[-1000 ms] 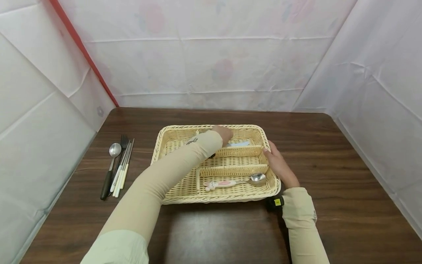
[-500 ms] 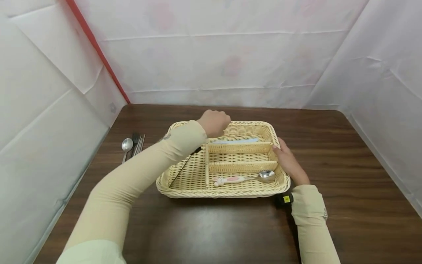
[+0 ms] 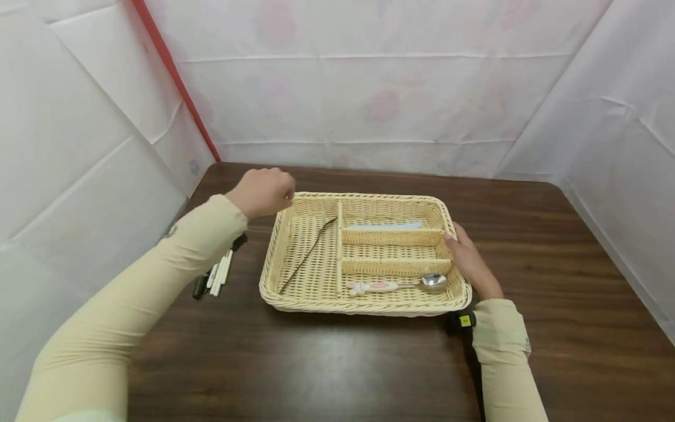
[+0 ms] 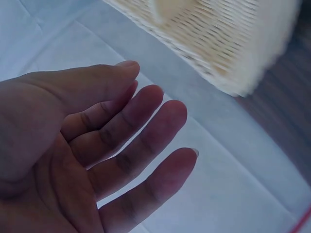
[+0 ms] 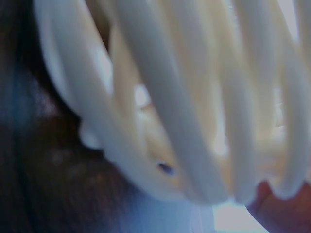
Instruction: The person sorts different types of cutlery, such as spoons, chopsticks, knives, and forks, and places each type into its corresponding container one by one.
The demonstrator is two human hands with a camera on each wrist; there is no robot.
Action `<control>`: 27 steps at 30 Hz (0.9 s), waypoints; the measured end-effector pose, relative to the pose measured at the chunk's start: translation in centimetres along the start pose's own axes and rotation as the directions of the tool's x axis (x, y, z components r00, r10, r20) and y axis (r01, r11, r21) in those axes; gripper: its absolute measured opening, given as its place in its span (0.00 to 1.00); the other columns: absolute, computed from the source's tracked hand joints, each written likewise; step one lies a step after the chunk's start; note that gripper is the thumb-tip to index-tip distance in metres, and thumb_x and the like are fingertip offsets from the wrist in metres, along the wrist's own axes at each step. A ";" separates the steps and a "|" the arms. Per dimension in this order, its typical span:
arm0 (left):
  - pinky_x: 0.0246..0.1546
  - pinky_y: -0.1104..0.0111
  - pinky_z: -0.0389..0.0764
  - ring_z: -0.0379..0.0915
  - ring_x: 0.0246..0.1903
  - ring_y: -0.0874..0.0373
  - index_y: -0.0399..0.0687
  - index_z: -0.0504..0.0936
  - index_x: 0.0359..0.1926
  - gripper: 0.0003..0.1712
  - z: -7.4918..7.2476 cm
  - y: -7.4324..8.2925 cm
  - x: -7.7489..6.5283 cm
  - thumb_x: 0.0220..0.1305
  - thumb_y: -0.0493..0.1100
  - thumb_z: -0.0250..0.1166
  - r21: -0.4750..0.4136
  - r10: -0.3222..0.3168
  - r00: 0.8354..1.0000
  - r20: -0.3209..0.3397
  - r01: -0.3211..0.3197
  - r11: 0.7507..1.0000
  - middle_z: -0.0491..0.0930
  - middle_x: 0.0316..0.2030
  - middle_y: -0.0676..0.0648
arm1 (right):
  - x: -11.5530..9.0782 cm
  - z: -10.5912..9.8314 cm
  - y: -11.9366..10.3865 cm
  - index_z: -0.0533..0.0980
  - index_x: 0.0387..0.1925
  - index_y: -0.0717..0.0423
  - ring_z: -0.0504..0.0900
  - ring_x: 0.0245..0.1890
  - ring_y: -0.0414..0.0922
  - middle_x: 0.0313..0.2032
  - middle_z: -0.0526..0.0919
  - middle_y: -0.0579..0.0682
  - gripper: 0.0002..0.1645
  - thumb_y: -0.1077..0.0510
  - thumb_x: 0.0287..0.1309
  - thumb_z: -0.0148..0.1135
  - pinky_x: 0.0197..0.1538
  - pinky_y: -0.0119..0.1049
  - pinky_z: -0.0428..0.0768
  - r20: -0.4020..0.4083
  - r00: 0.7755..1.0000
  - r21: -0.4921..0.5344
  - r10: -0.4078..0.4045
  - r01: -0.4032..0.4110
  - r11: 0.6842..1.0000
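My left hand (image 3: 263, 192) is over the back left corner of a cream wicker basket (image 3: 364, 308). In the left wrist view its loosely bent fingers (image 4: 163, 131) hold nothing. On the basket's right rim my right hand (image 3: 471, 264) keeps its grip, thumb over the edge; close wicker strands (image 5: 160, 87) hide most of that hand in the right wrist view. A spoon (image 3: 401, 285) with a rabbit-shaped handle lies in the front right compartment. The back right one contains a pale blue, knife-like utensil (image 3: 387, 225). Across the long left compartment runs a thin, dark, curved strip (image 3: 308, 256).
Left of the basket, white-handled chopsticks (image 3: 220, 272) and a black handle (image 3: 200, 286) lie on the dark wooden table (image 3: 327, 369), partly covered by the left sleeve. Pale sheeting (image 3: 337, 99) encloses the table at the back and sides.
My left hand has lifted out of the back right compartment and swung left, uncovering the pale blue utensil and the dark strip. The right hand stays on the rim; the head view has shifted slightly.
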State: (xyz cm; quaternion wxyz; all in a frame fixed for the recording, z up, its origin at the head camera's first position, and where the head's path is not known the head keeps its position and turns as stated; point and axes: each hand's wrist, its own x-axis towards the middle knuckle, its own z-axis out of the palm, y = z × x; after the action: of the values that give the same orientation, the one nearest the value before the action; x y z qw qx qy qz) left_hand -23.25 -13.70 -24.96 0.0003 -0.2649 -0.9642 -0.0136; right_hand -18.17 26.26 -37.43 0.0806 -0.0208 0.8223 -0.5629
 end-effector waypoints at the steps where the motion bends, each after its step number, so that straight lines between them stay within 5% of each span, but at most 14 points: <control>1: 0.25 0.55 0.76 0.73 0.24 0.53 0.46 0.80 0.26 0.05 0.2 -0.7 -0.5 0.58 0.37 0.62 -0.006 -0.020 1.000 -0.002 0.020 1.000 0.78 0.25 0.48 | 0.0 0.0 0.1 0.35 0.74 0.59 0.45 0.70 0.58 0.72 0.43 0.65 0.35 0.53 0.75 0.32 0.68 0.53 0.45 -0.001 1.000 0.000 0.005 -0.005 1.000; 8: 0.20 0.60 0.69 0.67 0.20 0.55 0.48 0.75 0.20 0.08 2.1 -5.1 -3.9 0.54 0.37 0.62 -0.050 -0.137 0.989 0.054 0.140 0.989 0.72 0.20 0.51 | -0.1 0.0 0.3 0.35 0.74 0.58 0.49 0.69 0.57 0.72 0.45 0.64 0.34 0.53 0.75 0.31 0.68 0.52 0.48 -0.003 1.000 0.021 0.029 -0.029 0.999; 14: 0.19 0.61 0.68 0.65 0.18 0.57 0.47 0.74 0.19 0.10 4.7 -8.0 -5.1 0.55 0.35 0.60 -0.073 -0.222 0.966 0.134 0.233 0.970 0.71 0.19 0.51 | -0.3 -0.3 0.5 0.36 0.74 0.58 0.51 0.69 0.58 0.71 0.46 0.65 0.34 0.53 0.75 0.31 0.68 0.52 0.49 -0.011 1.000 0.025 0.023 -0.023 0.999; 22: 0.19 0.60 0.70 0.69 0.19 0.53 0.38 0.74 0.24 0.04 8.7 -8.6 -5.3 0.54 0.31 0.58 -0.157 -0.284 0.931 0.229 0.323 0.933 0.76 0.22 0.44 | -0.6 -0.4 0.6 0.37 0.74 0.57 0.51 0.69 0.58 0.71 0.47 0.65 0.34 0.52 0.75 0.31 0.68 0.53 0.49 -0.012 1.000 0.001 0.029 -0.029 1.000; 27: 0.19 0.63 0.72 0.72 0.19 0.50 0.33 0.74 0.26 0.01 9.6 -8.2 -5.2 0.51 0.28 0.59 -0.182 -0.267 0.934 0.238 0.314 0.932 0.76 0.22 0.42 | -0.7 -0.5 0.7 0.37 0.74 0.58 0.51 0.69 0.59 0.71 0.47 0.65 0.34 0.52 0.75 0.31 0.67 0.54 0.49 -0.010 1.000 0.000 0.027 -0.027 1.000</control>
State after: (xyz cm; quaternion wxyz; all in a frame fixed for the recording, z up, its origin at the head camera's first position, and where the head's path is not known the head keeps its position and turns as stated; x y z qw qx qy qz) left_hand -22.93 -23.18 -34.83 -0.1323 -0.1170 -0.9801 -0.0909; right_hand -17.55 27.05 -37.81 0.0842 -0.0070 0.8228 -0.5620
